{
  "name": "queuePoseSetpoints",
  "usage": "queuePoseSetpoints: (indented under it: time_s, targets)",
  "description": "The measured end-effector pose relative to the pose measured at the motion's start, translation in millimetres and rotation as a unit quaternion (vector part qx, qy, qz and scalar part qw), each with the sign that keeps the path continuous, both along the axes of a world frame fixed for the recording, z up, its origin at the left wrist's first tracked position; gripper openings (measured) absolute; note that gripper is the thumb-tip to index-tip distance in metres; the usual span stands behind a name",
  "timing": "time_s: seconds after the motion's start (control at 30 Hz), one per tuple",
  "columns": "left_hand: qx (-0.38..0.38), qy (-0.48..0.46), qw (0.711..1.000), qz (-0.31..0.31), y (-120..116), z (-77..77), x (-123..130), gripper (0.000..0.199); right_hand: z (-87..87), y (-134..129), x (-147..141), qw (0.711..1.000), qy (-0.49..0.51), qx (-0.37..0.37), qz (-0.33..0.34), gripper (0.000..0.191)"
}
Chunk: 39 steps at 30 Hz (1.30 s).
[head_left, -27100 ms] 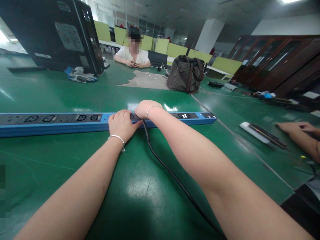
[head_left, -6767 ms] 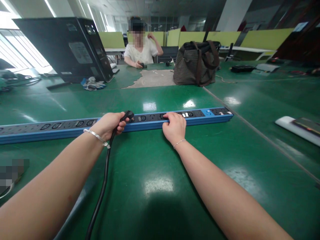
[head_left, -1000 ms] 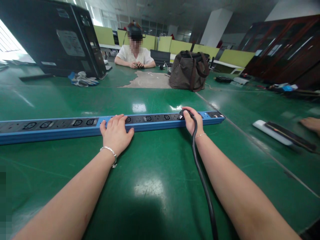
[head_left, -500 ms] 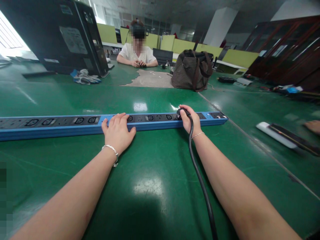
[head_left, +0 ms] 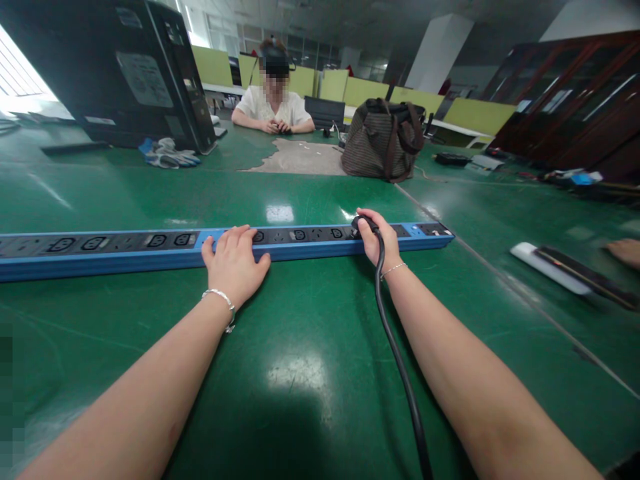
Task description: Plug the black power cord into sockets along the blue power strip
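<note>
A long blue power strip (head_left: 310, 249) with several black sockets lies across the green table. My left hand (head_left: 234, 265) rests on the strip with its fingers spread over the top and holds nothing. Further right, my right hand (head_left: 376, 240) grips a black plug (head_left: 365, 223) at one of the strip's sockets. Whether the plug is fully seated cannot be made out. Its thick black cable (head_left: 399, 353) runs from the plug down past my right forearm to the bottom edge.
Across the table (head_left: 300, 320) sits a person in white (head_left: 273, 110). A black computer case (head_left: 150, 73) and gloves (head_left: 169, 154) are at the back left. A brown bag (head_left: 383, 140) stands behind the strip; a white-and-black object (head_left: 550, 268) lies right, near another person's hand (head_left: 625, 251).
</note>
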State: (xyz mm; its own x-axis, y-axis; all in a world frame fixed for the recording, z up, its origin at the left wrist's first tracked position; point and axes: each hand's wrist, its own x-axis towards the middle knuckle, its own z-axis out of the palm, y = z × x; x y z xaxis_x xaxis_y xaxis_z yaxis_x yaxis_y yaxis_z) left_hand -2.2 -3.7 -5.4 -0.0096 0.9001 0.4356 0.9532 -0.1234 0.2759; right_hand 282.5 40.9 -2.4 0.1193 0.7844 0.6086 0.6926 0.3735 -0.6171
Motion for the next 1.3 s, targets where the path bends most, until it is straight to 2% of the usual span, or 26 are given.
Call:
queuePoseSetpoints:
  time_s: [0.17, 0.5, 0.9, 1.13, 1.3]
  targets:
    - [0.001, 0.001, 1.000, 0.003, 0, -0.3, 0, 0.047, -0.8, 0, 0, 1.000, -0.006, -0.007, 0.006, 0.036]
    - [-0.002, 0.003, 1.000, -0.001, 0, 0.5, 0, 0.048, 0.8, 0, -4, 0.998, -0.047, -0.018, -0.026, 0.036]
    - [-0.002, 0.006, 1.000, 0.000, 0, 1.3, 0, 0.047, 0.7, -10, -9, 0.993, -0.118, -0.009, 0.001, 0.031]
    - [-0.002, 0.004, 1.000, -0.001, 0, 0.6, 0, 0.048, -4.4, -13, -15, 0.991, -0.129, -0.012, -0.045, 0.029]
    - [0.002, 0.006, 1.000, -0.002, 1, -0.1, -1, 0.048, -5.9, -16, -15, 0.989, -0.139, -0.018, -0.042, 0.032]
